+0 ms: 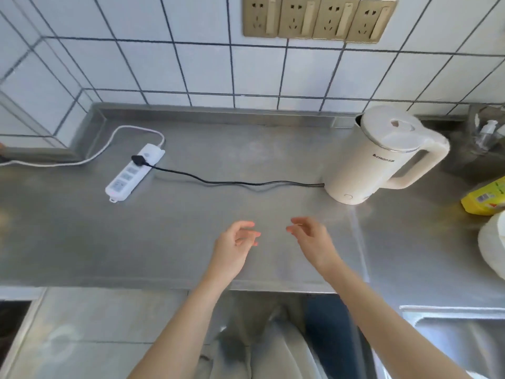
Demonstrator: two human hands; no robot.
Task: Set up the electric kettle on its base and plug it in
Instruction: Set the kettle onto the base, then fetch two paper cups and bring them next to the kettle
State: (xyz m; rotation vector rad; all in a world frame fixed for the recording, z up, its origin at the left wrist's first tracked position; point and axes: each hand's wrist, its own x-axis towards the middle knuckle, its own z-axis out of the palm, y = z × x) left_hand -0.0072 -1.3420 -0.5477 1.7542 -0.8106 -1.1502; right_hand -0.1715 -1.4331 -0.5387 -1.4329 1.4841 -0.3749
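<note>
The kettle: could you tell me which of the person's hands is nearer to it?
Right. The right hand hovers open over the counter, below and just left of the kettle. The left hand, also open and empty, is farther left.

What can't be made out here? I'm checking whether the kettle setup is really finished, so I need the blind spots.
Head view only:
- Base under the kettle: not separable from the body.
- Black plug in the power strip: seating depth too small to judge.
- Strip's white cable: runs off the left edge, source unseen.
- Strip switch state: too small.
- Water level: lid closed.
- Yellow package: cut off by the right edge.
</note>
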